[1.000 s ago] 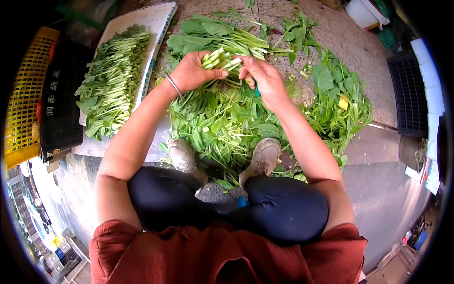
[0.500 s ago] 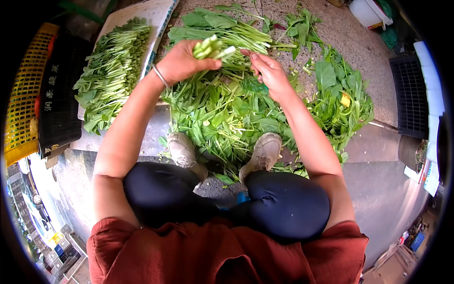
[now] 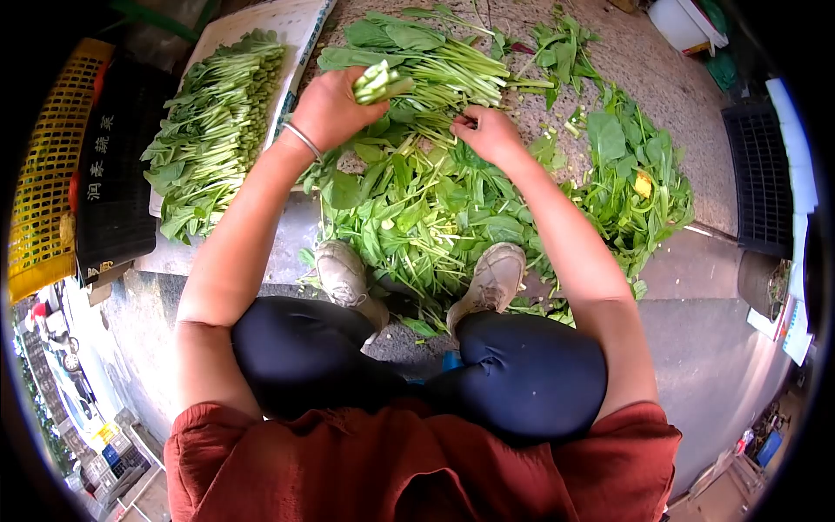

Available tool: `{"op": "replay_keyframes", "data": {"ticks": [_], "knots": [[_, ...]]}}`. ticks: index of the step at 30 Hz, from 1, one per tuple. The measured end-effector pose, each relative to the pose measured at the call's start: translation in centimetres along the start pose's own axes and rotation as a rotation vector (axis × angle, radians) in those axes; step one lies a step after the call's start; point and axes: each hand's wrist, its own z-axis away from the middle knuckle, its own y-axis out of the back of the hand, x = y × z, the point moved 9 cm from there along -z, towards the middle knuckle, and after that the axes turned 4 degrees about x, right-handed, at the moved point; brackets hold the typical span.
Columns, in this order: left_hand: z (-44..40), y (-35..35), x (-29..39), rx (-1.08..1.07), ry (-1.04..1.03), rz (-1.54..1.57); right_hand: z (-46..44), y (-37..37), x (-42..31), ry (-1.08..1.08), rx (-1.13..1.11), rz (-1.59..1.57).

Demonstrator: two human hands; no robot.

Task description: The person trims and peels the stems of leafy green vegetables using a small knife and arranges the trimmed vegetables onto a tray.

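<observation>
My left hand (image 3: 333, 110) is wrapped round a bunch of leafy green stems (image 3: 383, 83), with the pale cut ends poking out past the thumb toward the right. Lower and to the right, my right hand (image 3: 489, 135) has thumb and fingers pinched together over the greens; whatever they hold, if anything, is too small to make out. Just beyond both hands lies a pile of long-stemmed greens (image 3: 461, 74) on the ground. Loose leaves and trimmings (image 3: 417, 209) are heaped between the hands and my shoes.
Neatly lined-up greens (image 3: 222, 130) cover a white foam board (image 3: 291, 26) at left. Another leafy heap (image 3: 631, 165) spreads at right. Yellow (image 3: 48, 165) and black (image 3: 109, 174) crates stand far left, a black crate (image 3: 758, 178) far right. A white bucket (image 3: 683, 24) is at back right.
My right hand has moved down, away from the bunch's cut ends. The left hand still grips the bunch, whose ends now point less toward the right hand.
</observation>
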Motion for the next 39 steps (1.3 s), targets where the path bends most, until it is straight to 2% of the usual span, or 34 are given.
{"op": "replay_keyframes", "data": {"ticks": [2,4,5,6,8,9,10,11,12,14,16,19,26,28,32,34,35,36,38,39], "knots": [[0.2,-0.6,1.2,-0.012,-0.035,-0.099,0.3,0.5,-0.6,0.029,0.018,-0.015],[0.1,-1.6,1.1,-0.003,-0.067,-0.051,1.0,2.4,-2.3,0.091,0.107,-0.174],[0.2,-1.7,2.2,0.044,-0.218,-0.012,1.5,2.9,-3.2,0.110,0.093,-0.320],[0.5,-1.6,3.4,0.090,-0.370,0.026,1.9,3.3,-4.0,0.116,0.090,-0.318],[0.8,-1.6,4.2,0.080,-0.369,0.063,2.8,3.9,-5.4,0.086,0.032,-0.724],[0.5,-2.4,3.4,-0.067,-0.191,0.176,3.2,4.3,-6.1,0.069,0.010,-0.852],[0.6,-3.6,2.5,-0.216,-0.012,0.287,3.5,4.9,-6.7,0.072,0.012,-0.851],[0.5,-4.0,2.1,-0.196,-0.037,0.419,3.6,5.1,-7.0,0.027,-0.020,-0.962],[0.5,-3.9,2.5,-0.196,-0.041,0.417,3.7,4.9,-7.2,-0.018,-0.053,-1.074],[0.7,-3.7,2.5,-0.186,0.107,0.817,3.8,5.1,-7.4,0.000,-0.041,-1.104],[0.5,-3.4,2.4,-0.183,0.130,0.802,4.1,5.6,-8.0,0.061,-0.030,-1.292],[0.8,-3.7,1.8,-0.181,0.294,1.013,4.6,5.5,-9.2,0.117,-0.077,-1.327],[1.0,-3.5,2.7,-0.231,0.252,1.043,4.6,5.3,-9.6,0.137,-0.072,-1.323],[1.7,-3.9,2.9,-0.324,0.365,1.168,4.5,4.9,-9.1,0.108,-0.074,-1.342],[1.7,-4.1,0.7,-0.335,0.374,1.019,3.6,3.1,-5.1,-0.022,-0.004,-1.170],[1.3,-3.2,-1.4,-0.196,0.393,1.004,4.1,3.9,-5.9,0.218,0.187,-0.556],[1.4,-2.9,-2.7,-0.172,0.439,0.976,4.6,1.8,-3.1,-0.029,-0.010,-0.206],[1.4,-2.6,-3.6,-0.147,0.483,0.947,5.3,1.5,-3.2,-0.031,-0.009,-0.066],[1.5,-2.1,-4.1,-0.089,0.507,0.949,5.3,0.0,-1.8,0.181,0.158,0.269],[1.6,-2.1,-4.4,-0.098,0.512,0.912,5.2,-0.1,-1.4,0.184,0.157,0.268]]}}
